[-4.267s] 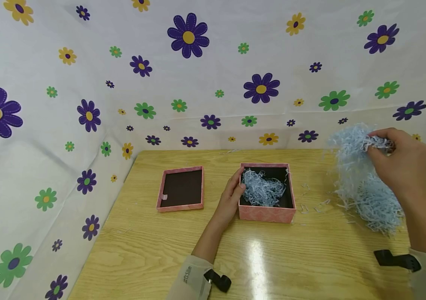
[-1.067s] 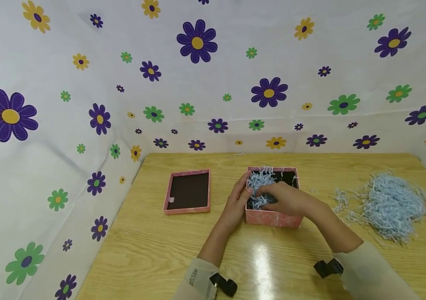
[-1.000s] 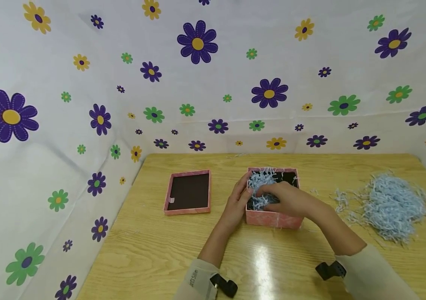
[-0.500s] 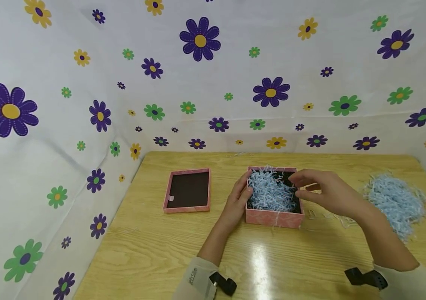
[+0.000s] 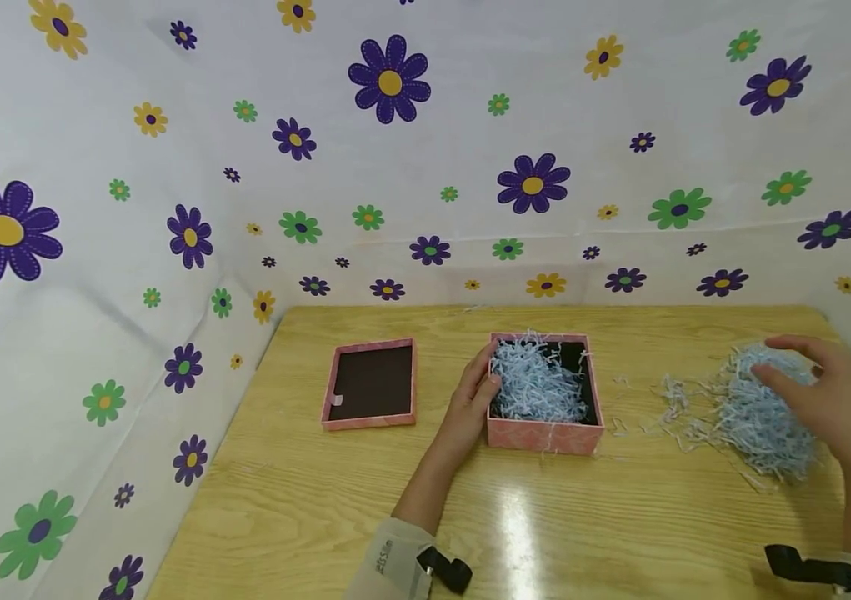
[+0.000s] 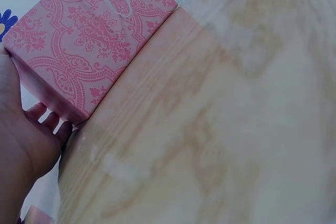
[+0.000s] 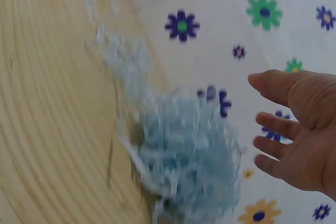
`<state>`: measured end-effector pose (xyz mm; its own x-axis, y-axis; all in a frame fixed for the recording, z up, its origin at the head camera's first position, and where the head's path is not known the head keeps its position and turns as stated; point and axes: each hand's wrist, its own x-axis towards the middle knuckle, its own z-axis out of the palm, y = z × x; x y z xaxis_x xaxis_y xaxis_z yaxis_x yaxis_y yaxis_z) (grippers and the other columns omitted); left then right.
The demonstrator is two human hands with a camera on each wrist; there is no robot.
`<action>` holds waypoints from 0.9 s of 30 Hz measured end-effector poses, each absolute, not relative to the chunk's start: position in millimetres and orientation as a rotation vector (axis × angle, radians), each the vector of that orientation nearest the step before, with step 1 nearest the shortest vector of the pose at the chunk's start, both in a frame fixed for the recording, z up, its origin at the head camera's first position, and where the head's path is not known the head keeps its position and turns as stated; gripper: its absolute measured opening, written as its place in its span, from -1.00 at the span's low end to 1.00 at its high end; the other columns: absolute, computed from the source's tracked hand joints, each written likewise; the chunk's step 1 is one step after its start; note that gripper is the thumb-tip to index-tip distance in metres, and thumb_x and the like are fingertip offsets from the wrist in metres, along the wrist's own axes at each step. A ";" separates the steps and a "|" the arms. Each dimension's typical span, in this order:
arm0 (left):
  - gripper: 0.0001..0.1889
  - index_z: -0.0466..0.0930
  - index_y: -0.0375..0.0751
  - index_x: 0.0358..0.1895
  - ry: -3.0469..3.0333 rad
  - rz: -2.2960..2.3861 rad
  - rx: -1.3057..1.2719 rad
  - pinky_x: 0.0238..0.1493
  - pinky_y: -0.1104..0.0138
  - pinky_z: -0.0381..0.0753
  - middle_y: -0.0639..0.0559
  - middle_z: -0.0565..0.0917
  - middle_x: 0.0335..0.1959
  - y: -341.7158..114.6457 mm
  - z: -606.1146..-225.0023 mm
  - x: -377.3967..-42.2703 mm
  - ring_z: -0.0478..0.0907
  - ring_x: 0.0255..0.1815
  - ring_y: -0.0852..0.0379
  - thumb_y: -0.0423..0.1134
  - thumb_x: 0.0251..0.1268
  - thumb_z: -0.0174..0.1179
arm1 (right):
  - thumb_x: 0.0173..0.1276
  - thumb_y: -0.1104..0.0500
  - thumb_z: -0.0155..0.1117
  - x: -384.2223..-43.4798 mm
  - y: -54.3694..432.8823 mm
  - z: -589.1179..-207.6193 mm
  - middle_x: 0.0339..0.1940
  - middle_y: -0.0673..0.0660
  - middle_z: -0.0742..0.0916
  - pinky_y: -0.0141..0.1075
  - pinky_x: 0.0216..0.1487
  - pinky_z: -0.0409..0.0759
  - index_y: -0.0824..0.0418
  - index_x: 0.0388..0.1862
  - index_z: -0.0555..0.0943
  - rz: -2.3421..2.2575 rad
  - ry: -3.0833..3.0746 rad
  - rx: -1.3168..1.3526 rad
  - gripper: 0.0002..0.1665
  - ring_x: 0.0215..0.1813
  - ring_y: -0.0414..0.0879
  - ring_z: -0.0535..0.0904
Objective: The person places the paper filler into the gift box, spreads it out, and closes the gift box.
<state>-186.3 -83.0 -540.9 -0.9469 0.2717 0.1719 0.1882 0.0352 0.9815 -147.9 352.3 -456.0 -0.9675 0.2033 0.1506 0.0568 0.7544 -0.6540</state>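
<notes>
Pink box (image 5: 543, 437) sits on table (image 5: 320, 500), blue paper shreds (image 5: 538, 387) inside, left hand (image 5: 466, 404) gripping its left side, right hand (image 5: 838, 400) spread, thumb apart, near paper pile (image 5: 758, 425) well right, lid (image 5: 374, 383) lying left.

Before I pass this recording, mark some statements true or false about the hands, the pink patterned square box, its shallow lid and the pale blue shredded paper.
1. The left hand holds the left side of the pink patterned square box. True.
2. The shallow dark-lined pink lid lies on the wood-grain table, left of the box. True.
3. The box is empty. False: pale blue shredded paper covers part of its black interior.
4. The right hand is near the loose paper pile. True.
5. That hand grips a clump. False: its parted fingers hold nothing.
</notes>
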 end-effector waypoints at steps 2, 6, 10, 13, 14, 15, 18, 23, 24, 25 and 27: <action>-0.42 0.14 0.44 0.68 2.220 2.078 0.487 0.66 -0.13 0.04 0.26 0.14 0.70 -83.5 -541.0 -186.4 0.02 0.72 0.09 0.04 0.71 -0.05 | 0.69 0.07 0.12 -148.3 367.7 -463.0 0.67 0.55 0.15 0.58 0.38 0.13 0.44 0.59 0.29 1.002 -2.713 -0.324 -0.31 0.62 0.60 -0.02; -0.42 0.14 0.44 0.68 2.222 2.071 0.492 0.66 -0.11 0.04 0.29 0.13 0.70 -84.0 -539.9 -186.6 0.02 0.72 0.13 0.03 0.71 -0.05 | 0.68 0.08 0.12 -150.3 390.0 -475.6 0.68 0.58 0.03 0.62 0.34 0.12 0.50 0.65 0.09 1.004 -2.745 -0.395 -0.19 0.63 0.63 -0.13; -0.42 0.14 0.39 0.69 2.209 2.083 0.500 0.66 -0.11 0.04 0.24 0.13 0.70 -84.4 -538.3 -186.2 0.02 0.72 0.09 0.03 0.72 -0.05 | 0.66 0.02 0.17 -155.2 402.6 -490.4 0.62 0.69 -0.01 0.64 0.35 0.04 0.54 0.66 -0.07 0.977 -2.843 -0.299 -0.03 0.57 0.72 -0.13; -0.42 0.13 0.35 0.70 2.198 2.086 0.508 0.66 -0.12 0.04 0.21 0.12 0.71 -84.0 -539.0 -186.9 0.02 0.72 0.06 0.01 0.73 -0.06 | 0.66 -0.02 0.17 -159.1 405.9 -500.7 0.59 0.72 0.03 0.62 0.33 0.11 0.53 0.67 -0.07 0.934 -2.884 -0.284 -0.01 0.51 0.76 -0.02; -0.42 0.13 0.34 0.70 2.195 2.087 0.508 0.66 -0.12 0.04 0.20 0.12 0.71 -83.9 -539.4 -186.9 0.02 0.73 0.05 0.01 0.73 -0.07 | 0.66 -0.01 0.17 -160.1 405.7 -503.3 0.58 0.72 0.07 0.61 0.33 0.14 0.52 0.66 -0.04 0.912 -2.889 -0.294 -0.04 0.48 0.76 0.03; -0.42 0.13 0.35 0.70 2.194 2.086 0.503 0.66 -0.12 0.04 0.21 0.12 0.71 -83.7 -539.7 -186.7 0.01 0.73 0.06 0.00 0.73 -0.07 | 0.66 0.01 0.17 -160.8 405.1 -505.2 0.57 0.72 0.11 0.60 0.32 0.17 0.51 0.66 0.01 0.898 -2.893 -0.317 -0.08 0.47 0.76 0.07; -0.42 0.14 0.37 0.69 2.192 2.087 0.483 0.66 -0.10 0.04 0.24 0.12 0.71 -83.7 -539.5 -185.7 0.01 0.72 0.08 -0.02 0.73 -0.05 | 0.65 0.12 0.18 -161.0 401.2 -510.4 0.47 0.74 0.28 0.55 0.25 0.33 0.54 0.57 0.21 0.836 -2.888 -0.353 -0.25 0.36 0.74 0.24; -0.42 0.14 0.37 0.70 2.191 2.092 0.480 0.67 -0.10 0.04 0.25 0.13 0.70 -83.4 -538.8 -185.7 0.01 0.72 0.09 -0.02 0.73 -0.05 | 0.60 0.26 0.17 -159.2 394.4 -510.1 0.32 0.75 0.43 0.49 0.16 0.43 0.58 0.41 0.39 0.814 -2.810 -0.424 -0.44 0.26 0.70 0.37; -0.42 0.14 0.36 0.70 2.195 2.091 0.483 0.67 -0.10 0.04 0.25 0.13 0.70 -83.4 -539.0 -186.0 0.01 0.72 0.09 -0.02 0.73 -0.06 | 0.60 0.26 0.16 -159.2 393.5 -508.6 0.33 0.74 0.44 0.49 0.18 0.43 0.58 0.41 0.40 0.830 -2.788 -0.443 -0.45 0.28 0.69 0.37; -0.42 0.14 0.36 0.70 2.196 2.091 0.485 0.67 -0.10 0.04 0.25 0.13 0.70 -83.4 -538.9 -186.1 0.01 0.72 0.10 -0.02 0.73 -0.06 | 0.61 0.25 0.15 -159.0 392.7 -506.7 0.34 0.73 0.45 0.48 0.18 0.43 0.58 0.41 0.40 0.850 -2.767 -0.456 -0.45 0.30 0.67 0.38; -0.42 0.14 0.37 0.70 2.205 2.089 0.483 0.67 -0.11 0.03 0.25 0.13 0.70 -83.7 -538.9 -185.9 0.01 0.72 0.10 -0.02 0.73 -0.06 | 0.63 0.23 0.13 -159.1 391.7 -502.0 0.35 0.69 0.47 0.36 0.14 0.55 0.58 0.42 0.41 0.891 -2.728 -0.475 -0.45 0.26 0.61 0.44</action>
<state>-185.9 -83.7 -538.9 -0.9485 0.2697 0.1661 0.1805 0.0292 0.9831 -159.1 391.7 -502.0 -0.9204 0.3730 0.1171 0.2319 0.7620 -0.6046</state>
